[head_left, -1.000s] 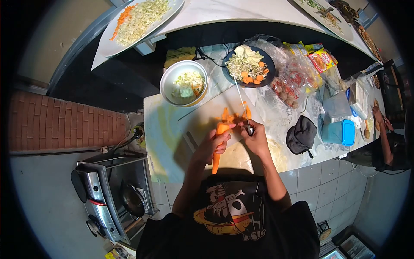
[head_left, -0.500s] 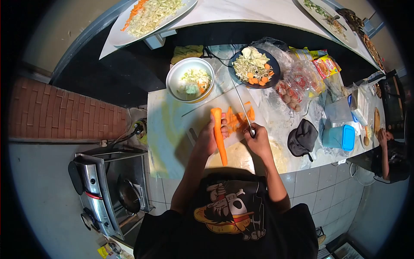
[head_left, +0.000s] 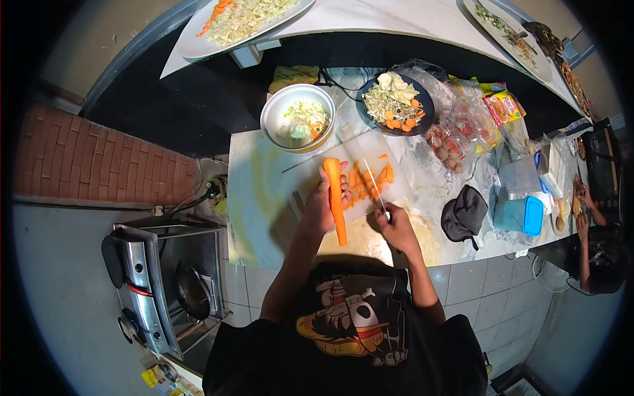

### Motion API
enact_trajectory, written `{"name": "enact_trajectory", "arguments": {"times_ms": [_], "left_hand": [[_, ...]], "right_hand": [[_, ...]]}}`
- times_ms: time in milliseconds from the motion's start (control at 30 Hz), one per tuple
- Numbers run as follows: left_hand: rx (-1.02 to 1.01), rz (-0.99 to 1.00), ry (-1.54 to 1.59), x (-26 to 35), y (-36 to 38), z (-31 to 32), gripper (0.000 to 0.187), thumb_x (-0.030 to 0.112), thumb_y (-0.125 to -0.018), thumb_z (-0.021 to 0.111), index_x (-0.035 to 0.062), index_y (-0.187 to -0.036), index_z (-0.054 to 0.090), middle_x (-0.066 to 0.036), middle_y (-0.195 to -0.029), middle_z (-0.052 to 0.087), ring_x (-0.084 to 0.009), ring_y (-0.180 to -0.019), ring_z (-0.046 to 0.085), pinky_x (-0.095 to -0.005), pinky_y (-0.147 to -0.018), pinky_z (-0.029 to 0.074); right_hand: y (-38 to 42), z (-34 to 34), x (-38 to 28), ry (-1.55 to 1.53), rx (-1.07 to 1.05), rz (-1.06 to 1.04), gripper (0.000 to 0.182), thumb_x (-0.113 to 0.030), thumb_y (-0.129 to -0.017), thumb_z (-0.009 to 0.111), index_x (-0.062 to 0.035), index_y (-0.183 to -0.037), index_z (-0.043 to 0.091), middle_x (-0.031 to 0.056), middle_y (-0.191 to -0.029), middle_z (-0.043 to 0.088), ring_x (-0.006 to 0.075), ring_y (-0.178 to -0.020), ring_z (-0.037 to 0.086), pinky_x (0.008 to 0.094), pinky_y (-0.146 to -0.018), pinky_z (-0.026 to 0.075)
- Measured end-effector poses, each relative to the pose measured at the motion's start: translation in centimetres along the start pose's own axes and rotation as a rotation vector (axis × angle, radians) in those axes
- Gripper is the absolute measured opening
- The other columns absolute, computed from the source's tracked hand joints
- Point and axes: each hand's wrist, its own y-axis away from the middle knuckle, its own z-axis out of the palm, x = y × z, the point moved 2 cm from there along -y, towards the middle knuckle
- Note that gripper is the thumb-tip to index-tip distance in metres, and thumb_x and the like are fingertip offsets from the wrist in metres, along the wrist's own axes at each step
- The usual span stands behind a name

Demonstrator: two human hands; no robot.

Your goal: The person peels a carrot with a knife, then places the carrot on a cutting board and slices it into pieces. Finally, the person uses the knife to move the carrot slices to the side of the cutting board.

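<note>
My left hand [head_left: 321,206] is closed round a long peeled carrot [head_left: 335,201], its thick end pointing away from me and its thin end toward my body. In my right hand [head_left: 397,228] is the handle of a knife [head_left: 374,185], its narrow blade pointing away from me. Beneath both hands lies a pale cutting board [head_left: 389,148]. Cut carrot pieces [head_left: 360,185] are heaped on it, between the carrot and the blade. Past the board stand a white bowl [head_left: 265,122] of chopped vegetables and a dark plate [head_left: 429,109] with bean sprouts, carrot slices and cabbage.
A black cap [head_left: 464,214], a blue-lidded container [head_left: 532,216] and plastic bags [head_left: 462,125] lie to the right. Above, a white shelf [head_left: 370,16] carries plates of food. To the left is a gas stove [head_left: 140,270]. At the far right, another person [head_left: 598,257] works.
The knife blade has tilted and now looks shorter, above the carrot pieces. My left hand still grips the carrot, almost in place. The view has shifted slightly, and the other person's hands have moved.
</note>
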Motion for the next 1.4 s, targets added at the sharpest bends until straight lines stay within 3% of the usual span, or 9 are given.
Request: {"name": "enact_trajectory", "arguments": {"times_ms": [133, 200, 367, 600, 633, 833, 1000, 1167, 1400], "left_hand": [[0.028, 0.037, -0.042, 0.2, 0.2, 0.0, 0.067, 0.055, -0.099, 0.045, 0.0041, -0.143, 0.041, 0.000, -0.102, 0.049, -0.0113, -0.088, 0.045, -0.0310, -0.087, 0.042], [0.134, 0.049, -0.017, 0.2, 0.3, -0.4, 0.069, 0.056, -0.098, 0.047, 0.0047, -0.144, 0.039, -0.001, -0.109, 0.050, -0.0130, -0.089, 0.046, -0.0328, -0.089, 0.041], [0.089, 0.027, 0.108, 0.7, 0.4, -1.0, 0.068, 0.058, -0.099, 0.042, 0.0061, -0.144, 0.038, -0.004, -0.113, 0.050, -0.0155, -0.091, 0.047, -0.0341, -0.090, 0.040], [-0.083, 0.024, 0.279, 1.7, 1.0, -0.9, 0.062, 0.057, -0.101, 0.038, 0.0080, -0.139, 0.042, -0.005, -0.107, 0.050, -0.0161, -0.089, 0.047, -0.0330, -0.082, 0.041], [-0.082, 0.027, 0.286, 1.7, 1.1, -0.8, 0.062, 0.057, -0.101, 0.038, 0.0080, -0.139, 0.042, -0.005, -0.107, 0.050, -0.0161, -0.089, 0.047, -0.0330, -0.082, 0.041], [0.139, 0.118, -0.031, 3.5, 1.6, -2.4, 0.049, 0.044, -0.103, 0.045, 0.0104, -0.138, 0.045, -0.002, -0.098, 0.051, -0.0123, -0.079, 0.046, -0.0268, -0.071, 0.041], [0.221, 0.144, -0.184, 5.5, 2.7, -3.1, 0.046, 0.044, -0.103, 0.043, 0.0108, -0.134, 0.047, -0.001, -0.095, 0.051, -0.0115, -0.077, 0.045, -0.0248, -0.070, 0.040], [0.259, 0.174, -0.332, 5.5, 3.0, -3.1, 0.046, 0.045, -0.103, 0.046, 0.0087, -0.131, 0.050, -0.001, -0.099, 0.053, -0.0108, -0.077, 0.048, -0.0245, -0.070, 0.041], [0.082, 0.188, -0.514, 4.6, 2.9, -3.6, 0.045, 0.039, -0.103, 0.049, 0.0036, -0.131, 0.054, -0.003, -0.102, 0.058, -0.0114, -0.081, 0.053, -0.0273, -0.074, 0.045]], "right_hand": [[0.9, 0.4, -1.3, 0.005, -0.148, 0.025, 0.027, -0.021, -0.099, 0.054, 0.0039, -0.106, 0.063, 0.0170, -0.078, 0.064, 0.0243, -0.065, 0.064, 0.0367, -0.064, 0.050], [1.5, 0.3, -2.5, 0.037, -0.306, 0.229, 0.028, -0.023, -0.100, 0.051, 0.0024, -0.109, 0.061, 0.0178, -0.082, 0.063, 0.0265, -0.065, 0.065, 0.0382, -0.064, 0.050], [1.9, 2.8, 0.6, 0.217, -0.331, -0.065, 0.031, -0.028, -0.101, 0.049, 0.0003, -0.114, 0.055, 0.0285, -0.103, 0.061, 0.0472, -0.101, 0.058, 0.0519, -0.084, 0.047], [2.3, 4.4, 0.0, 0.283, -0.237, -0.090, 0.031, -0.027, -0.101, 0.049, 0.0005, -0.113, 0.057, 0.0276, -0.101, 0.062, 0.0453, -0.094, 0.061, 0.0506, -0.081, 0.049], [2.2, 4.5, -0.1, 0.344, -0.172, -0.174, 0.028, -0.025, -0.100, 0.051, 0.0024, -0.106, 0.057, 0.0261, -0.089, 0.064, 0.0447, -0.083, 0.063, 0.0505, -0.073, 0.052], [1.5, 3.7, -0.1, 0.455, 0.068, -0.158, 0.025, -0.020, -0.099, 0.051, 0.0032, -0.090, 0.055, 0.0254, -0.069, 0.063, 0.0460, -0.066, 0.063, 0.0527, -0.060, 0.051], [1.3, 3.0, -0.1, 0.495, 0.078, -0.116, 0.024, -0.018, -0.099, 0.050, 0.0039, -0.091, 0.056, 0.0275, -0.074, 0.064, 0.0448, -0.066, 0.064, 0.0517, -0.061, 0.052], [1.7, 4.7, -0.7, 0.459, 0.013, -0.304, 0.023, -0.018, -0.098, 0.051, 0.0037, -0.099, 0.058, 0.0241, -0.079, 0.065, 0.0414, -0.071, 0.065, 0.0494, -0.064, 0.053], [1.1, 5.1, -0.5, 0.521, 0.027, -0.223, 0.020, -0.018, -0.097, 0.053, 0.0018, -0.094, 0.056, 0.0232, -0.073, 0.064, 0.0408, -0.067, 0.065, 0.0492, -0.061, 0.053]]}}
